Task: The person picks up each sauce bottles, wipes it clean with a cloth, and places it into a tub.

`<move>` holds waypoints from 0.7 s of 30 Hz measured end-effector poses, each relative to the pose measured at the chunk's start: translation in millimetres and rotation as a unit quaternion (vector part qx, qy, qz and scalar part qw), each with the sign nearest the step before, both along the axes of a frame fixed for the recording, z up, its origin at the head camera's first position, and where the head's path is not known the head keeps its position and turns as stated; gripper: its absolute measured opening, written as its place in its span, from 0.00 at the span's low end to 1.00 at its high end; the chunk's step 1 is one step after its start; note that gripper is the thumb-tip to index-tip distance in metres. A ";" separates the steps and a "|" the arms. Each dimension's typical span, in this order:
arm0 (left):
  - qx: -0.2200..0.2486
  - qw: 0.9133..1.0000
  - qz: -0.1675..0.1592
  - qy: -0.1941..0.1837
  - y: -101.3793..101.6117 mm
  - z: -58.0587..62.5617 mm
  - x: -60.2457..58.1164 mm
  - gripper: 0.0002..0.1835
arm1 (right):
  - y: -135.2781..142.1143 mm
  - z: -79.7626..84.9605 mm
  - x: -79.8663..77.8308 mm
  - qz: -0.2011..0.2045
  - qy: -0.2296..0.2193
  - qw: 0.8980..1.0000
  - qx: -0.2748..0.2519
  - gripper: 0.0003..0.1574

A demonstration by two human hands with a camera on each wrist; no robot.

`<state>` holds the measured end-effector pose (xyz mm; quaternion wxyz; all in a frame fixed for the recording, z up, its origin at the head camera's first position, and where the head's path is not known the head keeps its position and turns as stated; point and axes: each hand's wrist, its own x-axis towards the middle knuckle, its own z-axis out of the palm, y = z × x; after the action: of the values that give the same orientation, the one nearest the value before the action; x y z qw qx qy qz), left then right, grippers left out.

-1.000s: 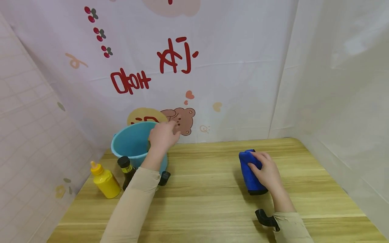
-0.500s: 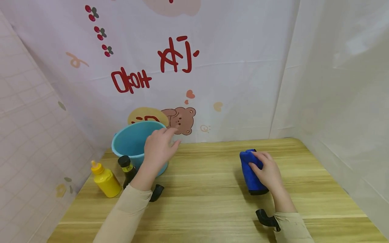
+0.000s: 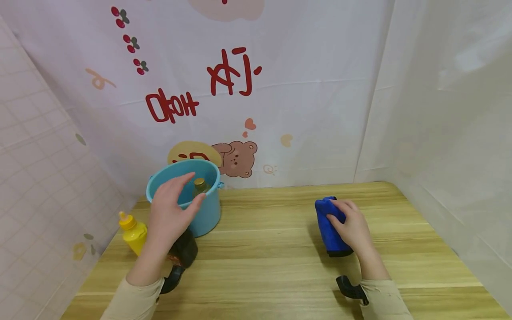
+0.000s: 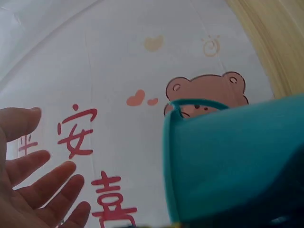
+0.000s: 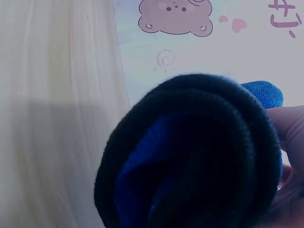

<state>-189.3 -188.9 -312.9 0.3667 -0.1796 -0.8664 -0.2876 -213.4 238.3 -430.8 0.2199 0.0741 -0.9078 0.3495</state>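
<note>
In the head view my left hand [image 3: 170,213] hovers with spread fingers in front of the light-blue bucket [image 3: 207,215], holding nothing. Below it, a dark bottle [image 3: 187,250] stands on the table, its upper part covered by the hand. A bottle with a gold cap [image 3: 200,186] stands inside the bucket near the right wall. To the left of the hand is a yellow squeeze bottle [image 3: 135,234]. My right hand [image 3: 354,227] pinches the upper part of a blue cloth [image 3: 331,229] with black trim; the right wrist view looks into its rolled end [image 5: 190,156].
The wooden table [image 3: 264,249] meets a printed white wall sheet [image 3: 312,111] at the back, with sheets on both sides too. A black wrist-mount piece [image 3: 172,280] projects by the left sleeve, and another [image 3: 350,288] by the right.
My left hand has left the bucket's right rim and moved left and nearer to me, over the dark bottle. The gold-capped bottle in the bucket has come into sight. The right hand stays put.
</note>
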 end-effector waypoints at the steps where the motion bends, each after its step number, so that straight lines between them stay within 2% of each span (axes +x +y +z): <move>1: 0.013 1.000 0.003 0.001 -3.3 -1.3 3.3 0.28 | 0.2 0.0 0.0 0.000 -0.002 1.000 0.000 0.25; 7: 0.083 0.996 0.020 0.015 -19.4 -12.9 18.0 0.30 | 0.7 0.6 0.1 0.000 -0.006 1.000 -0.002 0.25; 15: 0.146 0.987 0.027 0.058 -34.2 -31.4 25.9 0.31 | 1.9 0.6 0.1 -0.001 -0.008 1.000 -0.001 0.25; 17: 0.159 0.986 0.037 0.045 -37.5 -36.8 27.7 0.31 | 2.2 0.4 0.0 -0.001 -0.008 1.000 -0.001 0.25; 21: 0.173 0.982 0.076 -0.007 -43.7 -49.4 30.8 0.31 | 2.4 0.4 -0.4 -0.001 -0.006 1.000 -0.001 0.25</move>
<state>-158.5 -232.6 -362.3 0.4071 -0.0448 -0.8171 -0.4058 -213.8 240.7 -430.4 0.2149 0.0707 -0.9088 0.3506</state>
